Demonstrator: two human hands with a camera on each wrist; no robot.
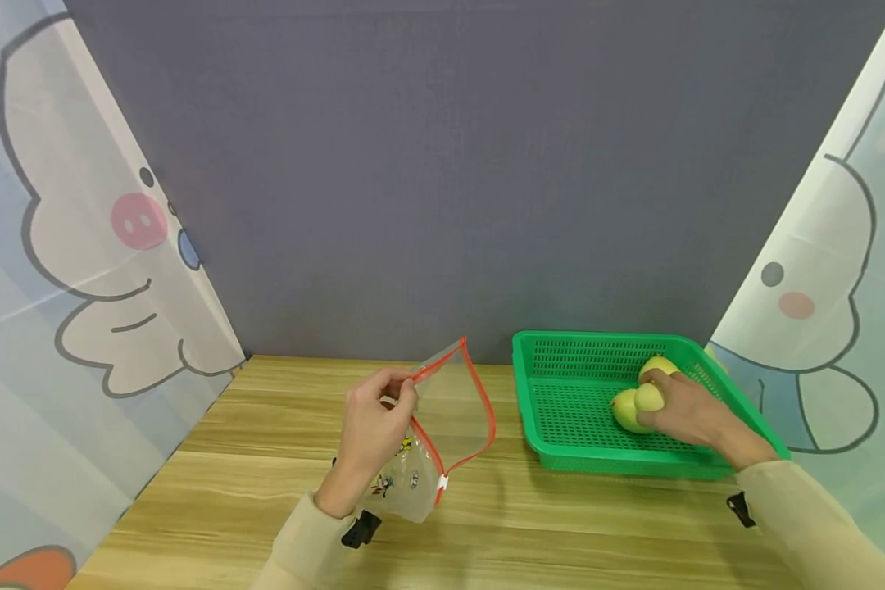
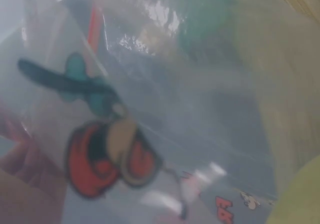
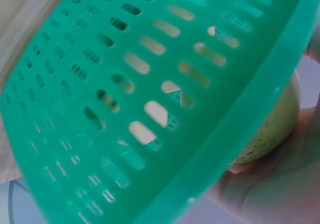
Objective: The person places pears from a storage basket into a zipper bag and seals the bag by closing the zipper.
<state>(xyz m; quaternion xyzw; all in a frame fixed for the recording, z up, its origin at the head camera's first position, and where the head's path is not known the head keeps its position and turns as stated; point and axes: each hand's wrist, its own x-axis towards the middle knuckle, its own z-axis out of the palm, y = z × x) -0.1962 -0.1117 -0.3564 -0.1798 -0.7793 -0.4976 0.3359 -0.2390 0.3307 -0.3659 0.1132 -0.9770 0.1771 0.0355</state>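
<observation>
My left hand (image 1: pixel 376 414) pinches the rim of a clear zip bag (image 1: pixel 453 410) with a red seal and a white slider (image 1: pixel 442 482). The bag's mouth gapes toward the right, and cartoon prints mark its lower part. Close up in the left wrist view, the clear film (image 2: pixel 200 103) fills the picture with a red cartoon print (image 2: pixel 100 159). Over the green basket (image 1: pixel 583 463), my right hand (image 1: pixel 682 406) grips a yellow-green pear (image 1: pixel 649 398). Two more pears, one in front (image 1: pixel 628 412) and one behind (image 1: pixel 658 365), lie beside it. The right wrist view shows the speckled pear (image 3: pixel 272 129) partly hidden by the basket wall (image 3: pixel 220 129).
The basket stands at the right on a wood-grain table (image 1: pixel 265 459), close to the grey back wall (image 1: pixel 442 180). Cartoon-printed curtains (image 1: pixel 88 344) flank the table on both sides. Black wrist straps (image 1: pixel 361 529) show at the sleeves.
</observation>
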